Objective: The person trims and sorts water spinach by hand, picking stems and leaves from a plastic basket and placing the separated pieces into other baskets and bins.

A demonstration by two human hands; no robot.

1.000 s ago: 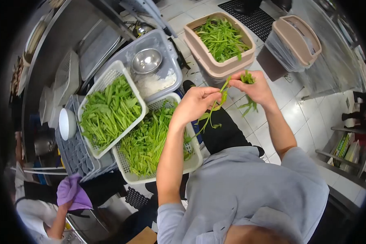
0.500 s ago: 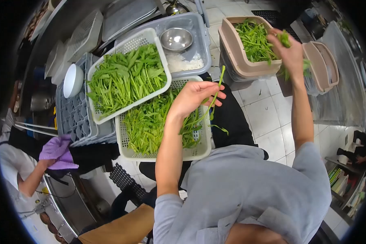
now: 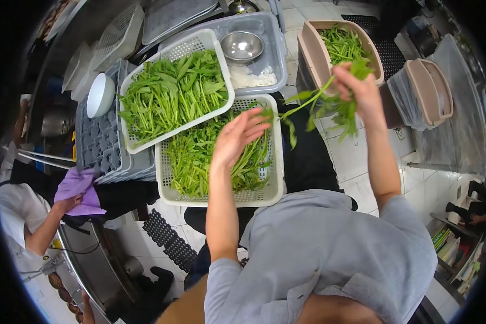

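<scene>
My left hand [image 3: 240,136] is over the lower white basket [image 3: 221,198], its fingers stretched out and apart. Loose water spinach [image 3: 197,162] fills that basket under my hand and wrist. My right hand [image 3: 359,94] is closed around a bunch of leafy water spinach [image 3: 343,116], held in the air in front of the beige-rimmed bin [image 3: 314,51]. One long stem sticks out of the bunch toward my left hand. Inside the bin lie more green stems [image 3: 343,46]. An upper white basket [image 3: 225,81], heaped with water spinach, rests tilted over the lower one's far left corner.
A grey tub [image 3: 282,65] behind the baskets holds a metal bowl [image 3: 242,47] and white scraps. A white bowl [image 3: 100,96] sits on grey racks [image 3: 94,143] at left. Another person's hand [image 3: 70,204] holds a purple cloth [image 3: 81,189]. A beige lid [image 3: 427,92] is at right.
My right hand has come from over the bin toward me, bringing the bunch with it. My left hand has let go of the single stem, and its fingers have straightened.
</scene>
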